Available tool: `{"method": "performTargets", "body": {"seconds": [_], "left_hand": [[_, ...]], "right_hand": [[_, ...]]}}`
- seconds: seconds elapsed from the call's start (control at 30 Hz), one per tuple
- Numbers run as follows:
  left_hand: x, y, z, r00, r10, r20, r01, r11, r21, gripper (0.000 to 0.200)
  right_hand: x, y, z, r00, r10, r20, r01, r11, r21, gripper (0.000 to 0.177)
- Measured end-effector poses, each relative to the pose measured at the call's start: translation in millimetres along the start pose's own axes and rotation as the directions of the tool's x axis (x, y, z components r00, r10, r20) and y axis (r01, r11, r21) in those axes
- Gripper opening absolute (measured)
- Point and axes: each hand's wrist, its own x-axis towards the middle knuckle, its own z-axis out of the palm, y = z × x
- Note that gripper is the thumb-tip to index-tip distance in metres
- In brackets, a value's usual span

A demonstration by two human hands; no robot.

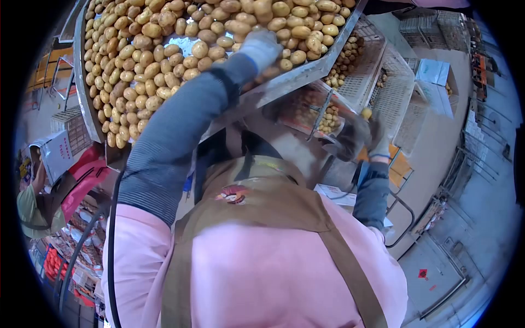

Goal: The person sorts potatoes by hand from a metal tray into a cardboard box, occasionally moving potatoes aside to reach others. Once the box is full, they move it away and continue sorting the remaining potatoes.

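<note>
A metal-edged sorting table is heaped with small yellow-brown potatoes. My left hand, in a pale glove with a grey sleeve above it, reaches in among the potatoes near the table's front edge. Its fingertips are hidden by the glove's back and the potatoes. Out to the right, my right hand, also gloved, hangs low beside the crates and is smeared by motion. A single potato shows just beyond its fingers; whether they touch it I cannot make out.
Beyond the table's right edge stand plastic crates, some with potatoes in them. A container of potatoes sits below the edge. A cardboard box lies farther right. At left, another person is beside a white box.
</note>
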Motion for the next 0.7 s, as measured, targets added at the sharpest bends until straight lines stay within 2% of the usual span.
{"method": "performTargets", "body": {"seconds": [0.03,0.07,0.1,0.13,0.17,0.23,0.27,0.3,0.37,0.43,0.47,0.5,0.57,0.6,0.63,0.7], "left_hand": [[8.0,0.6,0.8,0.996,-0.042,0.075,0.040,0.999,0.027,0.026],[6.8,-0.3,-14.6,0.988,-0.041,0.149,0.039,0.999,0.015,0.024],[4.9,-1.8,-29.7,0.973,-0.028,0.228,0.029,1.000,0.001,0.023],[2.7,0.7,-39.3,0.952,-0.011,0.307,0.017,1.000,-0.018,0.022],[13.0,-17.8,12.8,0.989,-0.060,0.137,0.087,0.976,-0.200,0.025],[-22.6,-32.3,-3.8,0.977,-0.177,-0.116,0.110,0.892,-0.439,0.027],[-46.4,-36.8,-22.6,0.931,-0.352,-0.095,0.242,0.791,-0.562,0.030],[-70.1,-40.3,-37.6,0.858,-0.510,-0.051,0.350,0.656,-0.669,0.033],[-120.1,-51.9,-39.6,0.670,-0.743,-0.002,0.360,0.327,-0.874,0.033],[-175.0,-66.5,-13.1,0.582,-0.777,-0.242,0.133,0.384,-0.914,0.038],[-200.9,-63.8,-10.5,0.544,-0.827,-0.142,0.216,0.302,-0.929,0.041],[-224.0,-55.4,-10.2,0.499,-0.865,-0.041,0.292,0.212,-0.933,0.043],[-251.7,-32.1,-4.2,0.415,-0.903,0.113,0.253,-0.005,-0.968,0.042],[-260.9,-21.2,-5.3,0.391,-0.853,0.345,0.179,-0.298,-0.938,0.041],[-270.6,-11.4,-3.8,0.424,-0.817,0.391,0.159,-0.358,-0.920,0.040],[-265.4,10.3,-6.3,0.388,-0.830,0.401,0.036,-0.421,-0.906,0.039]], "right_hand": [[6.8,-8.8,-6.3,0.989,-0.064,-0.131,0.066,0.998,0.009,0.038],[23.3,-16.8,0.0,0.946,-0.131,-0.298,0.118,0.991,-0.060,0.038],[31.8,-22.3,4.1,0.866,-0.197,-0.459,0.153,0.979,-0.132,0.038],[29.8,-23.4,23.2,0.908,-0.282,-0.310,0.182,0.932,-0.315,0.036],[26.2,-21.7,57.1,0.931,-0.337,-0.138,0.236,0.846,-0.479,0.035],[13.9,-12.2,136.2,0.982,-0.189,0.003,0.176,0.910,-0.375,0.028],[7.5,-1.3,173.1,0.938,-0.311,0.154,0.341,0.744,-0.575,0.027],[4.7,10.2,202.9,0.864,-0.385,0.324,0.492,0.511,-0.705,0.026],[20.0,41.0,234.4,0.635,-0.483,0.603,0.736,0.140,-0.663,0.026],[40.3,59.2,265.6,0.699,-0.289,0.654,0.667,-0.067,-0.742,0.019],[51.0,64.7,279.3,0.729,-0.195,0.657,0.631,-0.181,-0.754,0.017],[60.9,68.7,290.0,0.739,-0.173,0.651,0.610,-0.236,-0.756,0.016],[67.3,63.8,310.5,0.761,-0.128,0.636,0.562,-0.358,-0.746,0.014],[62.8,50.5,316.2,0.743,-0.012,0.669,0.590,-0.459,-0.664,0.015],[72.3,53.9,314.7,0.735,-0.007,0.678,0.605,-0.445,-0.660,0.015],[98.1,65.8,305.8,0.718,0.002,0.696,0.634,-0.413,-0.654,0.016]]}}
